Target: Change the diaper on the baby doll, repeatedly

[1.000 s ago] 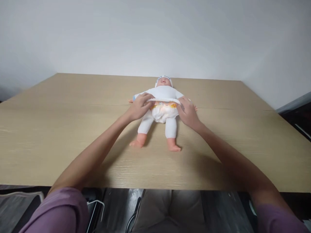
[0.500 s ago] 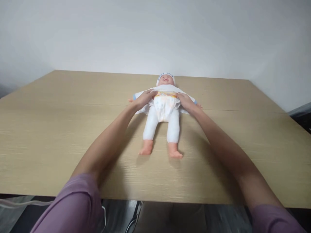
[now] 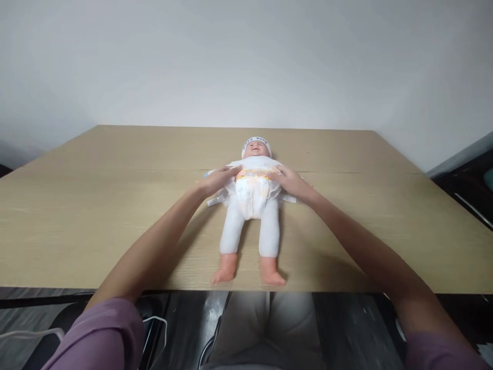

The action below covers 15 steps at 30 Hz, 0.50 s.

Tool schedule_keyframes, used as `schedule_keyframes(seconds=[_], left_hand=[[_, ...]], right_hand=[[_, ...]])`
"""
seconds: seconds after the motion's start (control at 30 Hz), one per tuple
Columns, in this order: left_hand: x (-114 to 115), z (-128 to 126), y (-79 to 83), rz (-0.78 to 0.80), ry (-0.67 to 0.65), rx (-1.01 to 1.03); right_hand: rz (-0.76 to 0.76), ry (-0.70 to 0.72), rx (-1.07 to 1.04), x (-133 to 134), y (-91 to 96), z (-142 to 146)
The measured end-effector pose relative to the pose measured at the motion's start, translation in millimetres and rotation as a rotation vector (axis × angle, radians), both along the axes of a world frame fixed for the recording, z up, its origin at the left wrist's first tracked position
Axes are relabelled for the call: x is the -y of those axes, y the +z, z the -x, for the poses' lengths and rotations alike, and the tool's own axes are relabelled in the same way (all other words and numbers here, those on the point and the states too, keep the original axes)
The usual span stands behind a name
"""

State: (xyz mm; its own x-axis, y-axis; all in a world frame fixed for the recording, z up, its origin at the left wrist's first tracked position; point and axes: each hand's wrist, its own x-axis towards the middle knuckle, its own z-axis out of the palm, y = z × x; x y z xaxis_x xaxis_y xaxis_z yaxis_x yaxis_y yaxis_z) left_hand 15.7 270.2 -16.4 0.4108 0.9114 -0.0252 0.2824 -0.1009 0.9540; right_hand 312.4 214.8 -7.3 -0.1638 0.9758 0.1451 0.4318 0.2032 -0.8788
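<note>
A baby doll [image 3: 250, 234] lies on its back on the table, feet towards me, in white leggings and a white cap [image 3: 256, 140] with dark lettering. Around its hips is a white diaper [image 3: 252, 195] with an orange-patterned waistband. My left hand [image 3: 221, 180] grips the diaper's waist at the left side, its fingertips on the band. On the opposite side, my right hand [image 3: 290, 181] holds the waist in the same way. White tabs [image 3: 289, 198] stick out below both hands. The doll's forearms are mostly hidden behind my hands.
The wooden table [image 3: 115, 221] has a thin seam across it and reaches back to a pale wall [image 3: 239, 61]. The doll's feet lie close to the near edge. A white cable [image 3: 156, 318] hangs below the table at left. Something dark [image 3: 466, 180] stands at the right.
The doll has slid towards me with both hands on it, its feet now nearer the table's front edge. The view has shifted, showing more of my lap.
</note>
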Motion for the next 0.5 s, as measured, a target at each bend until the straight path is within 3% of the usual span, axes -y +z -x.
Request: schedule_keyframes(seconds=[0.13, 0.27, 0.37, 0.43, 0.5], left_hand=[[-3, -4, 1.1, 0.000, 0.099, -0.004], [9, -6, 8.3, -0.117, 0.276, -0.055], [30, -18, 22.3, -0.419, 0.308, -0.173], [45, -34, 31.8, -0.693, 0.226, -0.290], [57, -55, 37.7, -0.870, 0.102, -0.385]], right_hand=[[0.046, -0.125, -0.005, -2, -2.6, -15], [-0.089, -0.268, 0.089, 16, -18.7, -36], [-0.226, -0.286, 0.290, 41, -34.9, -47], [-0.266, -0.273, 0.439, 54, -45.8, -51], [-0.276, -0.275, 0.553, 62, -55.0, -53]])
